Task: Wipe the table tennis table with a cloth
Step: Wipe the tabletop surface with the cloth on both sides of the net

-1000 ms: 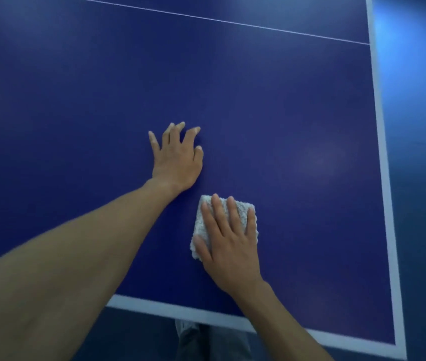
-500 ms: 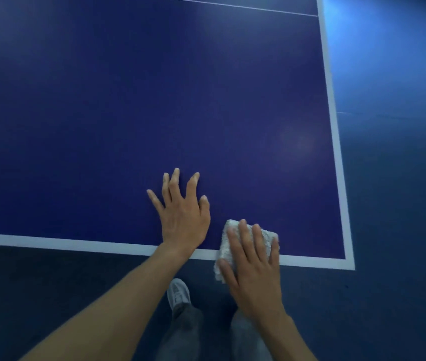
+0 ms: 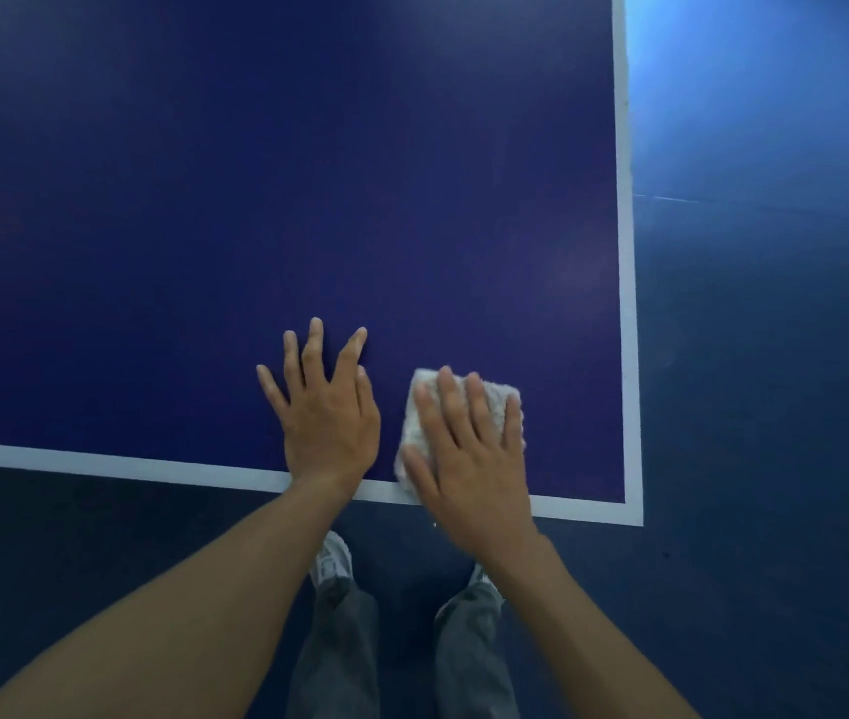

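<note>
The dark blue table tennis table (image 3: 308, 199) fills the upper left, edged by a white border line along its near and right sides. A small folded white cloth (image 3: 419, 407) lies near the table's near right corner. My right hand (image 3: 469, 448) presses flat on the cloth with straight, spread fingers, covering most of it. My left hand (image 3: 326, 407) rests flat on the bare table just left of the cloth, fingers spread.
The table's near edge (image 3: 100, 465) and right edge (image 3: 627, 303) meet at a corner at lower right. Blue floor (image 3: 775, 355) lies beyond both edges. My legs in grey trousers and light shoes (image 3: 331, 560) stand below the near edge.
The cloth under my right hand slid back toward the near edge, then a little forward and right onto the table. My left hand stays flat beside it. The view shifted toward the near right corner.
</note>
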